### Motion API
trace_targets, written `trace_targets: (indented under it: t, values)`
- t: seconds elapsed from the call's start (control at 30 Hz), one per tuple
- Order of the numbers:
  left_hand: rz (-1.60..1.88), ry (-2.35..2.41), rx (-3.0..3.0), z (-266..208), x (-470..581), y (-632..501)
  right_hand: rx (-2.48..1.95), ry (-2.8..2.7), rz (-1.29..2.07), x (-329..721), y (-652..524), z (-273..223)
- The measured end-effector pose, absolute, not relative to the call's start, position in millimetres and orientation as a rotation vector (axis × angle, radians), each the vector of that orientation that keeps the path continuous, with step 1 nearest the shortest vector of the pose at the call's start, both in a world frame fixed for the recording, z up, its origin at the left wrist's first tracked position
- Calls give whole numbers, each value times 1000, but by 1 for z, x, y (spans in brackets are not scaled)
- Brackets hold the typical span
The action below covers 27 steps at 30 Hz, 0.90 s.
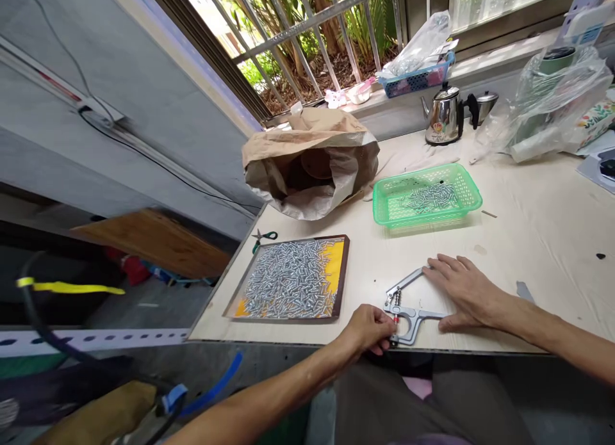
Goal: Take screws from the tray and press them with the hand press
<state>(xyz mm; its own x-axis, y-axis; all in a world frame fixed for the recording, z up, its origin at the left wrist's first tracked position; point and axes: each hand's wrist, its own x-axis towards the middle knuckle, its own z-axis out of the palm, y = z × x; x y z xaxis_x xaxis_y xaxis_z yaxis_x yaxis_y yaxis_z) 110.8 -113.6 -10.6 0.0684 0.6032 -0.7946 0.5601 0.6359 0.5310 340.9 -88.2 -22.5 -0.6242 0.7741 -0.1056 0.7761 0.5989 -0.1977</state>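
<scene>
A grey metal plier-like hand tool (409, 323) with two spread handles and a spring lies flat at the table's front edge. At its jaw end, beside a small red part, the fingers of my left hand (368, 330) are pinched together; whatever is between them is hidden. My right hand (466, 294) is spread out over the handle ends, fingertips touching the upper handle (406, 280) and thumb by the lower one. To the left, a shallow tray (344, 272) with a yellow bottom bears many small silver ridged metal pieces (288, 278), screws or springs, I cannot tell which.
Behind the tool stands a green plastic basket (379, 211) with more small metal pieces. An open brown paper bag (312, 141) is at the back left, near green-handled scissors (264, 237). A steel kettle (442, 117) and plastic-wrapped items (552, 105) stand at the back right.
</scene>
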Motion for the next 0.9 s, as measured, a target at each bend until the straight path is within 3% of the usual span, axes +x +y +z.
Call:
trace_targets:
  t: [0.2,0.33,0.5,0.9]
  values:
    - [-21,1618,1128,-11,105,-121,1412,2766,-317,331,-91,-10]
    - [182,1653,1913,-12,112,-129,1417,2753,-357,327,-96,-5]
    - [255,1227,2513,-25,140,-114,1422,2800,-475,328,-100,-5]
    - [-19,1155,2607,-25,157,-99,1440,2875,-316,337,-113,-18]
